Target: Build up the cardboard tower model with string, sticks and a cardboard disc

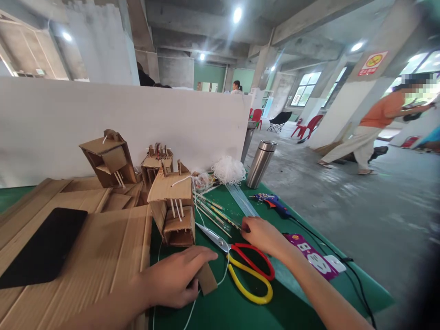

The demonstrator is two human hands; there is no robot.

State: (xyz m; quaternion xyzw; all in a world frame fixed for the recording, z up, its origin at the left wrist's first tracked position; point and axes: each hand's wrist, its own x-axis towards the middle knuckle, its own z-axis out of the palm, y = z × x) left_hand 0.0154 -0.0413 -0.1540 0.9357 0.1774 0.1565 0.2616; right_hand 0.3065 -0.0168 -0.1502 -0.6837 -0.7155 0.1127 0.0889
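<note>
My left hand (175, 277) is closed round a small cardboard piece (207, 280) above the green tabletop. My right hand (263, 233) reaches forward, its fingers pinched at the near end of a thin yellow-and-black patterned pencil (229, 220). Between both hands lie large scissors (223, 244), blades apart, with one red and one yellow handle. Just beyond my left hand stands a cardboard box model (158, 195) with an inner shelf and short white sticks. White string (227, 270) runs from its top down past the scissors.
Two more cardboard models (123, 160) (151, 162) stand behind. Cardboard sheets (99, 238) and a black tablet-like slab (44, 247) cover the left. A steel flask (261, 165), string bundle (229, 170), glue gun (273, 201) and purple packet (311, 254) are nearby. A person (374, 119) walks at right.
</note>
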